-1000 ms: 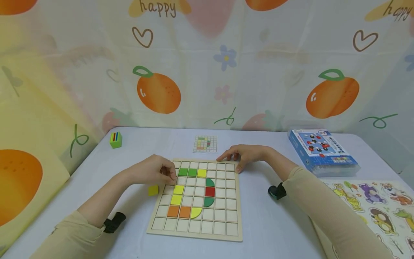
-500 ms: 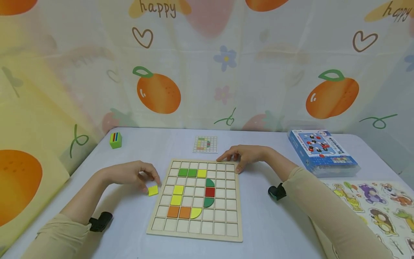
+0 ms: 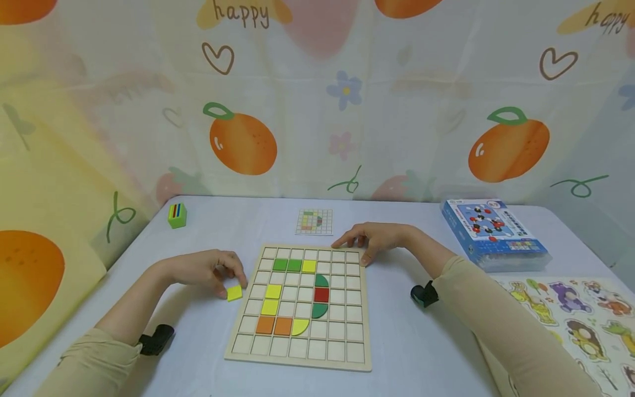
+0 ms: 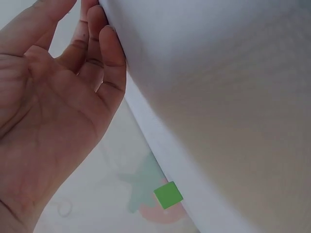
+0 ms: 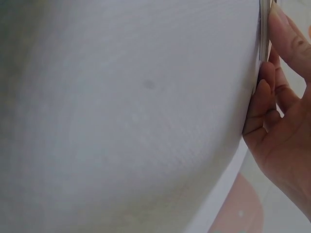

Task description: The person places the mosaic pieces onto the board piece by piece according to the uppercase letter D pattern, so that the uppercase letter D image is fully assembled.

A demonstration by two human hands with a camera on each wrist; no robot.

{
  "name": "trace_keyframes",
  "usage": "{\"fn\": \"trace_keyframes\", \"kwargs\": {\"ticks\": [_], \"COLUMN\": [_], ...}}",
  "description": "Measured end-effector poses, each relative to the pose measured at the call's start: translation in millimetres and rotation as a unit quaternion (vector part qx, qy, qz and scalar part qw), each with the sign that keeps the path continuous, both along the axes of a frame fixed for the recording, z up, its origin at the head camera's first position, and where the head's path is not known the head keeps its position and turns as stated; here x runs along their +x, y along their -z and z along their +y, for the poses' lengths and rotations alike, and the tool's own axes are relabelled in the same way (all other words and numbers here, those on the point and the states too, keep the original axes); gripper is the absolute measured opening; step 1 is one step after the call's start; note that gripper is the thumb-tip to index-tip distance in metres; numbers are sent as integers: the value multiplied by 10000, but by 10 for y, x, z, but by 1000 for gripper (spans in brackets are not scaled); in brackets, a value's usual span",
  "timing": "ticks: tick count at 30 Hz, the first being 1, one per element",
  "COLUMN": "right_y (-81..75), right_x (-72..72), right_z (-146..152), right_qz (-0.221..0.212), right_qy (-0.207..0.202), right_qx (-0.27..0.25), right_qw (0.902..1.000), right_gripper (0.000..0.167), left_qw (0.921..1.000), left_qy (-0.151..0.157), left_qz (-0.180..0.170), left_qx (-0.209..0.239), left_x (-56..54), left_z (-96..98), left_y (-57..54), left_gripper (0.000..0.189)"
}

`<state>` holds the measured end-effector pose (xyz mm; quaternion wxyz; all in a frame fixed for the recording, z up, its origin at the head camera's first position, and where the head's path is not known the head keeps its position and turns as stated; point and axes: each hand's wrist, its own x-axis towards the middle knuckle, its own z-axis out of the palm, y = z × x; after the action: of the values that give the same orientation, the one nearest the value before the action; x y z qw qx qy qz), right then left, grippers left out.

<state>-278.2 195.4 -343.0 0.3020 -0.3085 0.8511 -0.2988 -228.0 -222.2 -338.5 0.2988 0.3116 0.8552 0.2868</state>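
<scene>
A yellow square tile lies on the table just left of a wooden grid board. The thumb and fingertips of my left hand meet at its edges in the head view; the left wrist view shows the left palm with fingers bent, the tile hidden. At the board's far right corner, my right hand grips the frame, thumb on the side edge and fingers along the far edge. Green tiles, several yellow ones, a red square and orange squares sit in the grid.
Beyond the board lies a small printed pattern card. A green block with coloured stripes stands at the far left. On the right are a blue-and-white box and an animal-sticker sheet.
My left hand has moved from over the board's left edge out to the yellow tile, which has turned slightly. The right hand stays at the board's corner.
</scene>
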Motion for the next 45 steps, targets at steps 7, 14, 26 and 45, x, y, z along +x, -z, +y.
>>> {"fn": "trace_keyframes", "kwargs": {"ticks": [7, 14, 26, 45], "right_y": [-19, -3, 25, 7], "right_x": [8, 8, 30, 6], "right_z": [2, 10, 11, 2], "right_qz": [11, -4, 74, 9], "right_qy": [99, 45, 15, 91], "right_qx": [46, -14, 8, 59], "right_qw": [9999, 10000, 10000, 9999], "right_gripper": [69, 69, 69, 69], "left_qw": [9998, 9991, 9987, 9931], "left_qy": [-97, -237, -348, -643], "left_qz": [106, 278, 362, 944], "left_qx": [-117, -210, -39, 280], "left_x": [8, 29, 36, -65], "left_z": [43, 82, 123, 630], "left_y": [-12, 1, -4, -108], "left_gripper": [27, 23, 26, 12]}}
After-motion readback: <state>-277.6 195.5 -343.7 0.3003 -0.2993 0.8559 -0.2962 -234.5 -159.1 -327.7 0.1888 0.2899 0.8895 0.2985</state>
